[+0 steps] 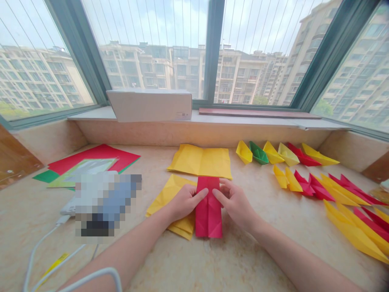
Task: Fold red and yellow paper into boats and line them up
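Observation:
A red sheet of folded paper (208, 219) stands lengthwise in front of me, with a crease line down its middle. My left hand (190, 198) grips its left edge, the thumb on top and the other fingers behind. On the opposite edge my right hand (232, 198) pinches the paper, thumb on its face. Behind the red paper lies a creased yellow sheet (209, 160), and more folded yellow paper (165, 194) sits partly under my left hand and forearm.
Several folded paper boats (273, 152) in yellow, green and red stand in rows at the right. Red and green sheets (100, 156) lie at the left, near a blurred-out item (112, 202) and a white cable (39, 247). A white box (150, 105) rests on the windowsill.

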Demonstrator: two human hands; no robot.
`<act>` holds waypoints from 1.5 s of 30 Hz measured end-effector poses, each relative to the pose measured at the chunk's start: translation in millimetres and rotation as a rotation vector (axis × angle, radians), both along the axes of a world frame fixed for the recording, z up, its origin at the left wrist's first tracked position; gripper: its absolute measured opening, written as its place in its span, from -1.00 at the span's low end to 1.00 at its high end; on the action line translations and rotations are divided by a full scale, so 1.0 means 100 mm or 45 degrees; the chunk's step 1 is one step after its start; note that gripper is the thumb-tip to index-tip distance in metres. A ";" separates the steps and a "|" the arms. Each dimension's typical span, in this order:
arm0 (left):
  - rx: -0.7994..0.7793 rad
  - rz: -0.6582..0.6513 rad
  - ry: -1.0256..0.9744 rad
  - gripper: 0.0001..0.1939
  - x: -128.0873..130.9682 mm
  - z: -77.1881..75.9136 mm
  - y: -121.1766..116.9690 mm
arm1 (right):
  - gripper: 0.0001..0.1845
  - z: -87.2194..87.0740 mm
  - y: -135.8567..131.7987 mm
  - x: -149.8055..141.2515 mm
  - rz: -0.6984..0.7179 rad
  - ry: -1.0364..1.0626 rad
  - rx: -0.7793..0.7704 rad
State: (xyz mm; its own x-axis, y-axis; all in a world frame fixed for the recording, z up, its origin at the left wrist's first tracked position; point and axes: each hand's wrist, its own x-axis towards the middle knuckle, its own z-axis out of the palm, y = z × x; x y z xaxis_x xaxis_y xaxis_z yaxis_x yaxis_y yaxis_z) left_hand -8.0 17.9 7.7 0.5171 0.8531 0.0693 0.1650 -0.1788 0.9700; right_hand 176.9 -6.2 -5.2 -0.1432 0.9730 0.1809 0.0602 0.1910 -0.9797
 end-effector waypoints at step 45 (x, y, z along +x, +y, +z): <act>-0.085 -0.111 -0.066 -0.60 -0.02 0.05 -0.01 | -0.68 0.01 0.06 0.04 -0.075 0.060 0.059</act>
State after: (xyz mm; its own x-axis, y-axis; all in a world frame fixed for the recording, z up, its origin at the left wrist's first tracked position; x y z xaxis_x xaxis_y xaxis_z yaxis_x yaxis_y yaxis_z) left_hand -9.8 16.7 12.3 0.5868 0.8087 0.0423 0.1010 -0.1249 0.9870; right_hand 181.2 -0.4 -4.2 -0.0761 0.9699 0.2312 0.0267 0.2338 -0.9719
